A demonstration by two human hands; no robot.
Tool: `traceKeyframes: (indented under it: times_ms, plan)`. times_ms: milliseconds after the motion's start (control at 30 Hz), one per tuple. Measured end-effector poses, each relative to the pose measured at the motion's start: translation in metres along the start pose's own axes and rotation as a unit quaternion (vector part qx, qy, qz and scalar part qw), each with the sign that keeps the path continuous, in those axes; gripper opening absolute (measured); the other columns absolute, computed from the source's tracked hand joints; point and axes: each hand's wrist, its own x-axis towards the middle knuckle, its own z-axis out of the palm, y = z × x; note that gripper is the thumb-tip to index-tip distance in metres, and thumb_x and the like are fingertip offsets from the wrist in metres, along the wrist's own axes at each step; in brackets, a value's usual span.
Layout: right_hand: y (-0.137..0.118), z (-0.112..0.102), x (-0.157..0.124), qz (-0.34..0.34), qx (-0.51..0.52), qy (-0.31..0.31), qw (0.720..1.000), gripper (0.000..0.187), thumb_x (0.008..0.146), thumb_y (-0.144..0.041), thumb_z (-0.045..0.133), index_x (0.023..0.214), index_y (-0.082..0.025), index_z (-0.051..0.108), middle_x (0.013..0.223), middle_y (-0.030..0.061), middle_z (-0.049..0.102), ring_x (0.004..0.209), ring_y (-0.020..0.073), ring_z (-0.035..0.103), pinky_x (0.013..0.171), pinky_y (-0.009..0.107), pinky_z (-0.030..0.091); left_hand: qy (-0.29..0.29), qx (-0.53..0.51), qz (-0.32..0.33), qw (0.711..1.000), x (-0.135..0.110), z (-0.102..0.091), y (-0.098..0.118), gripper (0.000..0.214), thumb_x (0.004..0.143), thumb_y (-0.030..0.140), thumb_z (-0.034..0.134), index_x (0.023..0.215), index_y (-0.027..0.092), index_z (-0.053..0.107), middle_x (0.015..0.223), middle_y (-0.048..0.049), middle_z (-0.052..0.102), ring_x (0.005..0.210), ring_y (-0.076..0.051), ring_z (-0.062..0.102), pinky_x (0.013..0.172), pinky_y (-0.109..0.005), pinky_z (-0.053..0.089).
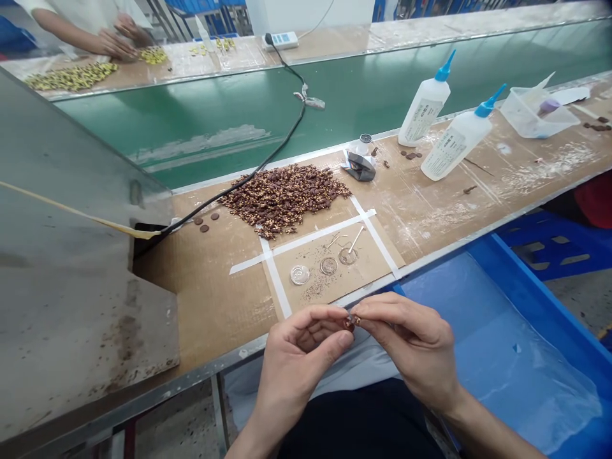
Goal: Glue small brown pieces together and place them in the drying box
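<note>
My left hand (pixel 306 347) and my right hand (pixel 406 341) meet just below the bench's front edge. Both pinch one small brown piece (pixel 351 322) between thumb and fingertips. Straight ahead lies a cardboard pad (pixel 335 264) framed in white tape, carrying three little clear round dishes (pixel 299 275) and a thin stick (pixel 356 240). Beyond the pad spreads a heap of small brown and gold pieces (pixel 284 197).
Two white squeeze bottles with blue nozzles (pixel 424 105) lean at the right, a clear plastic tub (pixel 538 111) beyond them. A black cable (pixel 268 162) crosses the green conveyor belt (pixel 229 124). Another person's hands (pixel 117 41) work at the far bench. A blue bin with plastic sheet (pixel 502 357) sits lower right.
</note>
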Motion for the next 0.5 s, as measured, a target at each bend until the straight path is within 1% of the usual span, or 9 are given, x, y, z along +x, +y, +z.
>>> traceKeyframes:
  times_ms: [133,267,367,500]
  plan:
    - [0.0012,-0.0013,-0.0010,-0.007,0.004,-0.004,1.000,0.028,0.110,-0.010,0.081,0.125,-0.032,0.090,0.115,0.0004,0.088,0.104,0.0192,0.086,0.094,0.031,0.071,0.025,-0.001,0.015,1.000,-0.0016,0.0046,0.0009,0.020,0.093,0.029,0.102,0.108,0.019,0.093,0.102,-0.0095,0.090,0.096,-0.024,0.087,0.093,-0.031,0.072]
    - [0.0014,-0.0028,-0.0033,-0.007,0.015,-0.011,1.000,0.031,0.109,-0.009,0.083,0.126,-0.034,0.089,0.120,0.0006,0.088,0.108,0.0186,0.085,0.095,0.030,0.071,0.011,0.015,0.075,0.997,-0.0014,0.0066,0.0035,0.012,0.094,0.017,0.098,0.105,0.021,0.094,0.110,-0.0087,0.089,0.097,-0.022,0.087,0.091,-0.028,0.072]
    - [0.0023,-0.0040,-0.0055,0.007,0.027,-0.017,0.999,0.033,0.109,-0.009,0.083,0.128,-0.035,0.089,0.125,0.0021,0.087,0.112,0.0198,0.084,0.098,0.031,0.071,0.029,0.049,0.124,0.991,-0.0032,0.0079,0.0035,0.020,0.096,0.008,0.093,0.110,0.023,0.093,0.113,-0.0071,0.088,0.100,-0.021,0.087,0.093,-0.026,0.071]
    - [0.0042,-0.0056,-0.0072,0.013,0.036,-0.023,0.999,0.034,0.107,-0.011,0.085,0.131,-0.035,0.088,0.127,0.0048,0.086,0.115,0.0233,0.084,0.098,0.035,0.073,0.060,0.098,0.188,0.975,-0.0078,0.0084,-0.0027,0.036,0.097,0.003,0.090,0.124,0.028,0.089,0.117,-0.0039,0.087,0.099,-0.018,0.086,0.095,-0.026,0.071]
